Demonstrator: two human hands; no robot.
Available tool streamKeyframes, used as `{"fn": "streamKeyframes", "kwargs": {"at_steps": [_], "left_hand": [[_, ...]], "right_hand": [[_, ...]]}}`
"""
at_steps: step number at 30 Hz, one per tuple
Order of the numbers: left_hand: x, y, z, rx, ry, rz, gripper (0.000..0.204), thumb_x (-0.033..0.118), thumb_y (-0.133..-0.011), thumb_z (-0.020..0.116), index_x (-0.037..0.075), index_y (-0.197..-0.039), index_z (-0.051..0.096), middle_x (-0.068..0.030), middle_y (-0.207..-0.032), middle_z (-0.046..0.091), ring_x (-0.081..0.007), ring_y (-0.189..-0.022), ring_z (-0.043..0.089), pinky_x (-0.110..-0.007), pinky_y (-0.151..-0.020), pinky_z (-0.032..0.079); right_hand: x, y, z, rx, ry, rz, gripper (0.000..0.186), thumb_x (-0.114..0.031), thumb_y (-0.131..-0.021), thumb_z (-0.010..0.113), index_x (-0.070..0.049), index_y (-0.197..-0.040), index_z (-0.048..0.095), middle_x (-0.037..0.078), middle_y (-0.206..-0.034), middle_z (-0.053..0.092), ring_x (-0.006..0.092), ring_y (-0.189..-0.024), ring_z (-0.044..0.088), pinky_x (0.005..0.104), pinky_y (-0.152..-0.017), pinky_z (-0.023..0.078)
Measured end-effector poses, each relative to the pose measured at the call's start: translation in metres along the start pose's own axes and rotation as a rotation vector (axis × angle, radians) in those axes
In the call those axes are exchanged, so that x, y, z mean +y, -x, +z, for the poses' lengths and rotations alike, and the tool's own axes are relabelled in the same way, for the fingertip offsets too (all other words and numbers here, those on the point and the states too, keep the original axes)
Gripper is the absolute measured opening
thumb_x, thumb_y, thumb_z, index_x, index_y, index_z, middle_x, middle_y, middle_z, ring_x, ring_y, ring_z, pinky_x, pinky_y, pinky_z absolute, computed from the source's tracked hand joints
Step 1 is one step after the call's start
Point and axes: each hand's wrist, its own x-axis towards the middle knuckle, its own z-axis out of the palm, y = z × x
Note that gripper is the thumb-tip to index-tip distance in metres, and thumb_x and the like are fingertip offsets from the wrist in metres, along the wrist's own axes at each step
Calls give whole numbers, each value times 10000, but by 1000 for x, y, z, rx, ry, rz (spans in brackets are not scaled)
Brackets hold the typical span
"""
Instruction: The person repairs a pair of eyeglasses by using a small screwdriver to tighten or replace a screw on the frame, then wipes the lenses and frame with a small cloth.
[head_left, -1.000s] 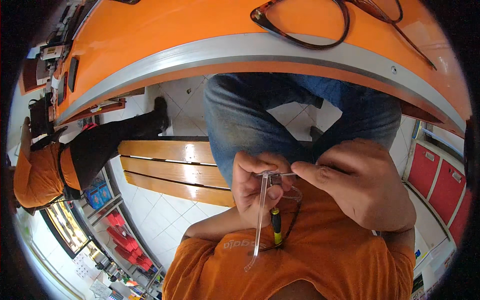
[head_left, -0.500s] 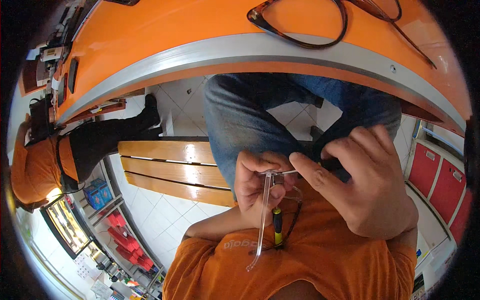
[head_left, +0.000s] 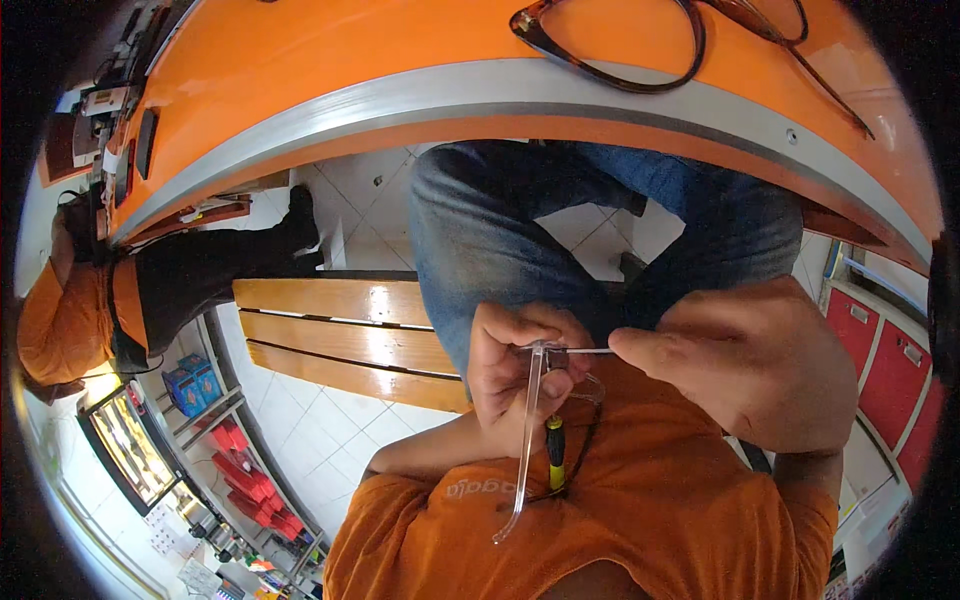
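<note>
Orange counter (head_left: 350,55) ahead; clear glasses temple (head_left: 526,440) points bodyward, long axis slanting left.

Spectacle frame (head_left: 528,435) in left hand (head_left: 500,378), glasses (head_left: 640,88) on table (head_left: 350,45), bench (head_left: 330,335) left, probably drawers (head_left: 848,330) right

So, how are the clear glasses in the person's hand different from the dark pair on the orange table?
Colour: the clear glasses are see-through, while the dark glasses are mottled brown.
Position: the clear glasses are held in the left hand; the dark glasses lie on the orange table.
View: fingers hide much of the clear pair's front, while the dark pair shows a broad rim.
Both have a slender side arm.
</note>
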Motion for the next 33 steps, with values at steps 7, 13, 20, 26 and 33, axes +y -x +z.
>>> {"fn": "streamKeyframes", "kwargs": {"at_steps": [7, 13, 20, 26, 33], "left_hand": [[4, 2, 0, 18, -1, -40, 276, 33, -898, 548, 44, -1110, 372, -175, -960, 550, -168, -788, 541, -283, -691, 466], [4, 2, 4, 19, 27, -39, 280, 27, -899, 542, 54, -1117, 368, -170, -954, 549, -170, -785, 538, -289, -702, 464], [4, 0, -1, -10, 23, -57, 278, 35, -906, 543, 68, -1120, 370, -169, -960, 555, -160, -778, 540, -273, -687, 466], [0, 0, -2, 8, 29, -33, 278, 65, -912, 564, 66, -1116, 375, -165, -947, 558, -166, -784, 550, -276, -687, 472], [6, 0, 2, 24, -28, -56, 274, 71, -916, 557, 52, -1116, 371, -166, -938, 554, -181, -790, 554, -297, -702, 482]], "right_hand": [[-11, -7, -12, 6, 205, -50, 210, -112, -734, 698, -81, -942, 713, 52, -753, 582, 177, -596, 588, 292, -483, 467], [-11, -2, -5, 4, 204, 13, 178, -90, -739, 687, -25, -903, 661, 108, -841, 576, 200, -698, 607, 291, -523, 482], [-12, 1, 0, -51, 172, 43, 241, -110, -714, 704, -10, -925, 644, 108, -772, 571, 193, -614, 596, 305, -481, 472], [-16, 1, -8, -28, 252, -32, 230, -118, -756, 696, -9, -952, 644, 88, -704, 547, 180, -541, 549, 307, -443, 438], [-11, 6, 6, 72, 297, -5, 231, -128, -782, 662, -3, -976, 653, 71, -736, 539, 178, -616, 548, 300, -508, 444]]}}
